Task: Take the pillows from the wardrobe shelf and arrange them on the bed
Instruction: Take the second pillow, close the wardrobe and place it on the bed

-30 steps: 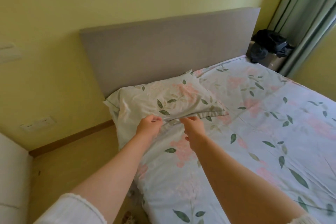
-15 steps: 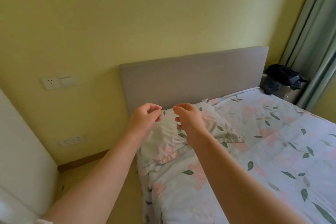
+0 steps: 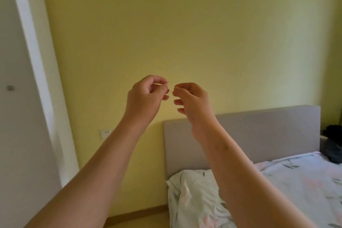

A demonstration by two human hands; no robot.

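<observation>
My left hand (image 3: 146,96) and my right hand (image 3: 192,102) are raised side by side in front of the yellow wall, well above the bed, and neither holds anything. The left hand's fingers curl in against its thumb. The right hand's fingers are loosely bent and apart. A floral pillow (image 3: 194,194) lies at the head of the bed against the grey headboard (image 3: 259,135), partly hidden by my right forearm. The floral sheet (image 3: 305,181) covers the mattress to the pillow's right.
A white wardrobe door (image 3: 18,116) with a small round knob (image 3: 10,88) fills the left edge. A wall socket (image 3: 106,132) sits left of the headboard. Dark clothing (image 3: 333,146) is piled at the far right beside the bed. A wooden skirting board runs along the floor.
Both hands have let go of the pillow and risen from the bed to chest height. The view has swung up and left, bringing the wardrobe door into sight.
</observation>
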